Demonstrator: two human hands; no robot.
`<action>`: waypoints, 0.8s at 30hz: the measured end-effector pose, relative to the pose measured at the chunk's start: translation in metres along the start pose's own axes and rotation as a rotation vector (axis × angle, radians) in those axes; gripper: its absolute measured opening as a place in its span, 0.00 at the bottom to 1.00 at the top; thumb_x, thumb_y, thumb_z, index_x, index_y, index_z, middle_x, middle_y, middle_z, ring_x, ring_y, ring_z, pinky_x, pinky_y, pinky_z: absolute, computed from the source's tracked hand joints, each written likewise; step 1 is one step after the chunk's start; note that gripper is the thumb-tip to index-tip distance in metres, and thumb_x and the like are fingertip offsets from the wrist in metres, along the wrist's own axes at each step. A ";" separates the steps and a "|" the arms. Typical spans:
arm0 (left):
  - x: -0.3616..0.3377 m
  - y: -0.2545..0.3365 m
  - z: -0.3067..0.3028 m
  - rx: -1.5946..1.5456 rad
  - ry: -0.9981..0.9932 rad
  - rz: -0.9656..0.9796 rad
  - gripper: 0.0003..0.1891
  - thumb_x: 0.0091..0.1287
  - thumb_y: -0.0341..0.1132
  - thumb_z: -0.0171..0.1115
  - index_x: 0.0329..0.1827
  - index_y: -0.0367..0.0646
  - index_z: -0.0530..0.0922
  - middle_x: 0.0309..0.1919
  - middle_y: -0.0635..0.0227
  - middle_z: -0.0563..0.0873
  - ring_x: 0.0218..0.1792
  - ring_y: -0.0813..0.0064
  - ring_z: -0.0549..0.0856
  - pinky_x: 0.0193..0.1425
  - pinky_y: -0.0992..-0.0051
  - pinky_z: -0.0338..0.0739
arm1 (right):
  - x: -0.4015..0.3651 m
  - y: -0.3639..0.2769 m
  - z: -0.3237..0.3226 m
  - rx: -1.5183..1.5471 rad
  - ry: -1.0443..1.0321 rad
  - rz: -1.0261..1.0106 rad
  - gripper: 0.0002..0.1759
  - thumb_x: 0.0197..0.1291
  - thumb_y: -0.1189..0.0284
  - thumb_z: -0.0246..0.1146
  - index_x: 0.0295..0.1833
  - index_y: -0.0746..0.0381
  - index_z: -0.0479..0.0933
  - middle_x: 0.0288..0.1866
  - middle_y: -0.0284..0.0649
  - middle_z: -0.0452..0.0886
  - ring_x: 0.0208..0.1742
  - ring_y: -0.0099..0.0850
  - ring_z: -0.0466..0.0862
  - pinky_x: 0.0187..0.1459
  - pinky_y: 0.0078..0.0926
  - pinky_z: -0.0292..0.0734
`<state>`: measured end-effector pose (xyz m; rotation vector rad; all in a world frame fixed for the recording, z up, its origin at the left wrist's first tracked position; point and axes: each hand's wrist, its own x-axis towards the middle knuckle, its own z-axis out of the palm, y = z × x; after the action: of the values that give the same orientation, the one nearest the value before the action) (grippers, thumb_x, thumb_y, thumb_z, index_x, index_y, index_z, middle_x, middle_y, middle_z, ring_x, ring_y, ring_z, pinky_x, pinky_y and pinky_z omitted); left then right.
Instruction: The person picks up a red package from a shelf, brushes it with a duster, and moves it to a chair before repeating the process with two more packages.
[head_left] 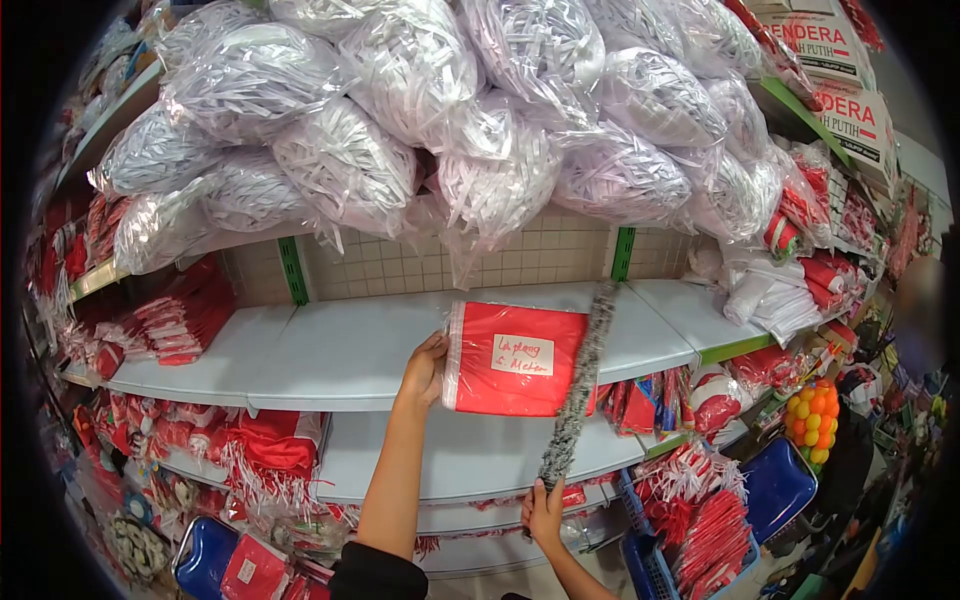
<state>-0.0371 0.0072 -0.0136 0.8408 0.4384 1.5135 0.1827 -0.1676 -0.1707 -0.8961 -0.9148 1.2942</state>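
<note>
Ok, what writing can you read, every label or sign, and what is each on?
"plang" and "Meter", apparently: handwritten white label on the held red packet; other marks unclear.
"ENDERA", "AH PUTIH": upper box, partly visible.
"NDERA", "PUTIH": lower box, partly visible.
Too small to read: the boxes' fine print; the lower-left packet's tag.

Grey duster (pixel 580 390) hides part of red packet (pixel 490 392); topmost white bags (pixel 405 60) cut off

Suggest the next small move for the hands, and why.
Probably sweep the grey duster leftward over the red packet: the left hand grips its left edge, while the right hand holds the duster across its right end.
</note>
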 end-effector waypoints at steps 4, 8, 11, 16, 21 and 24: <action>0.002 0.001 -0.007 -0.056 0.003 -0.042 0.16 0.72 0.28 0.40 0.60 0.33 0.66 0.53 0.56 0.77 0.52 0.65 0.79 0.60 0.67 0.74 | -0.003 0.014 -0.004 -0.539 -0.201 -0.341 0.18 0.68 0.64 0.54 0.55 0.65 0.62 0.18 0.35 0.68 0.15 0.24 0.68 0.17 0.24 0.61; -0.001 0.004 -0.007 -0.127 -0.039 -0.067 0.17 0.72 0.29 0.39 0.62 0.35 0.65 0.55 0.57 0.77 0.54 0.65 0.78 0.62 0.65 0.72 | 0.008 0.038 -0.009 -0.738 -0.028 -0.498 0.17 0.66 0.67 0.55 0.51 0.70 0.65 0.18 0.36 0.69 0.18 0.26 0.70 0.21 0.27 0.63; -0.002 0.003 -0.005 -0.124 -0.004 -0.064 0.17 0.72 0.29 0.39 0.62 0.35 0.65 0.55 0.57 0.77 0.55 0.64 0.78 0.63 0.65 0.71 | 0.009 0.031 -0.001 -0.369 0.144 -0.259 0.17 0.68 0.69 0.53 0.55 0.68 0.63 0.17 0.32 0.68 0.15 0.20 0.66 0.19 0.23 0.62; -0.005 0.005 0.003 -0.098 0.153 -0.076 0.17 0.72 0.29 0.39 0.61 0.34 0.67 0.54 0.58 0.78 0.55 0.65 0.78 0.63 0.66 0.72 | 0.002 0.012 -0.018 -0.901 -0.149 -0.377 0.18 0.68 0.69 0.52 0.55 0.69 0.62 0.20 0.44 0.72 0.17 0.34 0.71 0.21 0.32 0.67; -0.003 0.000 0.002 -0.041 0.082 0.039 0.16 0.72 0.29 0.40 0.57 0.33 0.70 0.50 0.56 0.80 0.50 0.64 0.80 0.59 0.66 0.75 | 0.017 0.034 -0.031 -0.821 0.188 -0.509 0.22 0.67 0.69 0.52 0.57 0.77 0.62 0.25 0.57 0.74 0.22 0.45 0.74 0.28 0.38 0.69; -0.004 -0.002 0.011 0.027 0.129 0.066 0.15 0.72 0.29 0.41 0.55 0.32 0.73 0.46 0.56 0.81 0.46 0.65 0.82 0.55 0.67 0.76 | 0.011 0.041 -0.031 -0.874 0.262 -0.469 0.23 0.67 0.69 0.52 0.56 0.79 0.61 0.25 0.58 0.73 0.23 0.47 0.75 0.28 0.39 0.68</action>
<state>-0.0281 0.0014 -0.0091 0.7882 0.5314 1.6321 0.1963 -0.1548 -0.2193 -1.3658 -1.3997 0.3246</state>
